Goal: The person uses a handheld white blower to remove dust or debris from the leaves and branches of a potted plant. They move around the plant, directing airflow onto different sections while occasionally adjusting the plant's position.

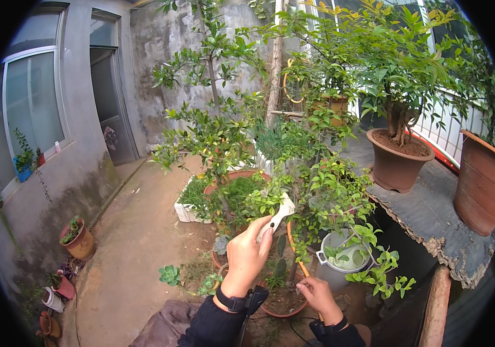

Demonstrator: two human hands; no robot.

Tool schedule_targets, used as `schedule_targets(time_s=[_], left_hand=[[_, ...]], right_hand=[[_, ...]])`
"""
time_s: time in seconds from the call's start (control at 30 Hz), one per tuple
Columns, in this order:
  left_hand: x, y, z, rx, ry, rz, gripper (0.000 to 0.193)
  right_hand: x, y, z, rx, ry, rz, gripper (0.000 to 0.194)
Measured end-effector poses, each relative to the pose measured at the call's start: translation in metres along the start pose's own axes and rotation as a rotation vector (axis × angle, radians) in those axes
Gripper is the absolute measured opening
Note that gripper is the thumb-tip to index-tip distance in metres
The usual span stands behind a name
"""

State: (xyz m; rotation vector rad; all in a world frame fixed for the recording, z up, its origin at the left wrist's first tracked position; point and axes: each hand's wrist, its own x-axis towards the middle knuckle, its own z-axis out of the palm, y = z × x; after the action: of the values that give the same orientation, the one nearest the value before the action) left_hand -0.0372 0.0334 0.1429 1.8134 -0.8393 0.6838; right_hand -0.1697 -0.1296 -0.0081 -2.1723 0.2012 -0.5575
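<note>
My left hand [247, 251] is closed on the handle of a white brush-like tool [281, 217], raised among the leaves of a potted shrub [317, 186]. Lower and to the right is my right hand [317, 292], beside the shrub's thin stem, its thumb and fingertips close together; whether it holds anything small cannot be made out. A yellow hose [301, 266] passes just behind that hand. Below both hands stands a round terracotta-coloured pot [285, 313] with soil. A grey-white bucket [334, 271] with a lighter container inside stands right of the stem.
A brown pot [399, 162] with a thick-rooted plant stands on a ragged-edged slab [425, 217] at right, over a wooden post [436, 308]. A white foam box [186, 212] with grass lies ahead. Small pots [78, 243] line the left wall. A succulent [169, 275] is near my left forearm.
</note>
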Motion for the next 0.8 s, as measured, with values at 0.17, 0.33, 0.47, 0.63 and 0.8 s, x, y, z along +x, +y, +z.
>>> schedule_targets(time_s=[0.17, 0.33, 0.47, 0.63, 0.8], left_hand=[[-0.002, -0.016, -0.006, -0.384, 0.115, -0.141, 0.026], [-0.008, -0.023, 0.004, -0.454, 0.196, -0.116, 0.026], [-0.013, -0.027, 0.014, -0.360, 0.169, -0.004, 0.025], [-0.016, -0.029, 0.021, -0.352, 0.148, -0.011, 0.026], [-0.017, -0.031, 0.026, -0.417, 0.178, -0.076, 0.026]], right_hand=[[0.010, -0.066, -0.025, 0.083, 0.405, -0.203, 0.012], [0.052, -0.115, -0.051, -0.079, 0.497, -0.424, 0.008], [0.090, -0.130, -0.053, -0.483, 0.481, -0.424, 0.032], [0.126, -0.118, -0.042, -0.683, 0.501, -0.381, 0.037], [0.136, -0.112, -0.037, -0.547, 0.490, -0.525, 0.022]])
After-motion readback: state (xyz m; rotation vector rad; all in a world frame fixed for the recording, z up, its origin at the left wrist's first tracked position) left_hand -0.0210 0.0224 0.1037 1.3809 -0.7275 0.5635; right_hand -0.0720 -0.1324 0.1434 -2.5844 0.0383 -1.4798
